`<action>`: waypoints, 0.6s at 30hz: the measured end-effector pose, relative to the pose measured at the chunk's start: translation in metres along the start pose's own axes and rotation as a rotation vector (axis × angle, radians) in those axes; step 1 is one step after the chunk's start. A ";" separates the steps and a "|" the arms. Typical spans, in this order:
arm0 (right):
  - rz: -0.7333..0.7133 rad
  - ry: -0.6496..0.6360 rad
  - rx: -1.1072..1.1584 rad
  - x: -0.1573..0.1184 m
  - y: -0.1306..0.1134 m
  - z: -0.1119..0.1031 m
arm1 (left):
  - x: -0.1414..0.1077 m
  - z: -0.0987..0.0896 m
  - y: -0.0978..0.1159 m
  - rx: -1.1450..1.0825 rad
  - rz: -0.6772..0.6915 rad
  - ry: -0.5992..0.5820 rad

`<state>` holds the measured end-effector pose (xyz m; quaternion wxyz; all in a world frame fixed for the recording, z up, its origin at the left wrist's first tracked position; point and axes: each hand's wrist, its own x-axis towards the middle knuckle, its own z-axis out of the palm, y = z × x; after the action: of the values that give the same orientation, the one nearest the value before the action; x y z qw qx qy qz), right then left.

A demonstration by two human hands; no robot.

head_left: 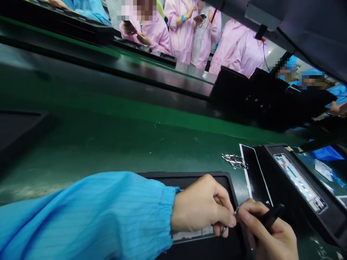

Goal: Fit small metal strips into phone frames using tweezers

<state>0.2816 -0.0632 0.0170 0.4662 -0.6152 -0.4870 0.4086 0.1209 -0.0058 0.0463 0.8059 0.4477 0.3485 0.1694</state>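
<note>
Small metal part (223, 229) is pinched in the left hand (203, 207), over the black tray (203, 250). Right hand (267, 227) grips a black-handled tool (273, 216), fingertips right by the left's. Pale panel (187, 235) in tray, partly hidden. Beyond: metal parts heap (234, 161) beside dark sheet (256, 173). Second tray (321, 192), right, holds a phone-like frame (300, 183).

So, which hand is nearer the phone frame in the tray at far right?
Right. Your right hand is left of that phone frame, nearer you; your left hand is farther left, over another black tray.
</note>
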 end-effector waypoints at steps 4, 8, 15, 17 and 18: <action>-0.040 -0.051 -0.026 0.002 0.001 -0.001 | 0.000 0.000 -0.001 0.014 0.004 0.006; -0.021 -0.044 0.003 0.003 0.002 -0.001 | -0.001 0.000 0.000 0.086 -0.017 0.036; 0.110 -0.038 0.083 0.000 -0.002 0.009 | -0.008 -0.008 -0.003 0.465 0.160 0.164; 0.153 0.005 0.109 -0.002 -0.004 0.013 | -0.011 -0.010 -0.004 0.586 0.188 0.197; 0.152 0.011 0.111 -0.002 -0.004 0.015 | -0.012 -0.010 -0.004 0.651 0.199 0.214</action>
<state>0.2662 -0.0620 0.0176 0.4698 -0.6258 -0.4128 0.4661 0.1049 -0.0090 0.0447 0.5595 0.6924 0.4214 0.1733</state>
